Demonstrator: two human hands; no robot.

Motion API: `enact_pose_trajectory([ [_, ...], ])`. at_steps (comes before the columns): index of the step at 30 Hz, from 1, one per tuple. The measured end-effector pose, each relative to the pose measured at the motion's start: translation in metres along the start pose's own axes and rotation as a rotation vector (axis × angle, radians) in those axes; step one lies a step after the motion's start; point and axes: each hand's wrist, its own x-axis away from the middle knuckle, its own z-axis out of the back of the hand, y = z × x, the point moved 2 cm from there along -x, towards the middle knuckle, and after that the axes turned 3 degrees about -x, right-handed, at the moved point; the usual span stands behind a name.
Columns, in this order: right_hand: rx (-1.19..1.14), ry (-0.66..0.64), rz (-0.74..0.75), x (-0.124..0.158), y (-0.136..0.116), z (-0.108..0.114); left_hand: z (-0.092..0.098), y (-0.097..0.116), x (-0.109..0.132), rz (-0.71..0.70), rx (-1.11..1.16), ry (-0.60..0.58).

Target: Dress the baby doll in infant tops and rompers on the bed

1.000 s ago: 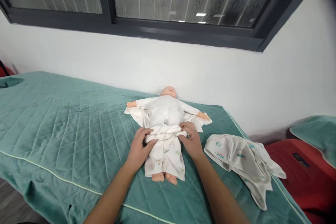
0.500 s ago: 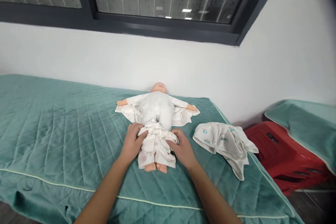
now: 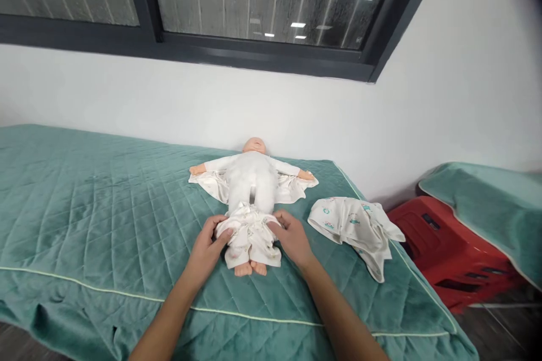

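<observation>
A baby doll (image 3: 253,175) with a white cloth body lies on its back, arms spread, head toward the wall. Patterned white baby pants (image 3: 249,234) are bunched around its lower legs, and its bare feet stick out of the cuffs. My left hand (image 3: 210,240) pinches the waistband on the left side between thumb and fingers. On the opposite side my right hand (image 3: 290,237) grips the same waistband. Under the doll's arms a light patterned shirt (image 3: 292,187) is spread open.
A white garment with green prints (image 3: 353,225) lies crumpled to the right on the green quilted cover (image 3: 127,225). Past the right edge stands a red plastic stool (image 3: 453,254), partly under another green cloth (image 3: 486,197). Behind are a white wall and a dark-framed window (image 3: 254,59).
The pants sit slightly lower on the doll's legs, with more of its thighs showing. Both hands keep their hold on the waistband. The camera view has tilted up a little.
</observation>
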Motion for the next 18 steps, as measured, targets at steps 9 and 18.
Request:
enact_pose_trajectory([
  [9, 0.156, -0.254, 0.023, 0.071, -0.031, -0.003, 0.006, 0.013, -0.008, -0.073, -0.104, -0.02],
  [18, 0.297, -0.139, 0.149, 0.067, -0.033, -0.017, 0.005, 0.026, 0.034, -0.227, -0.18, -0.199],
])
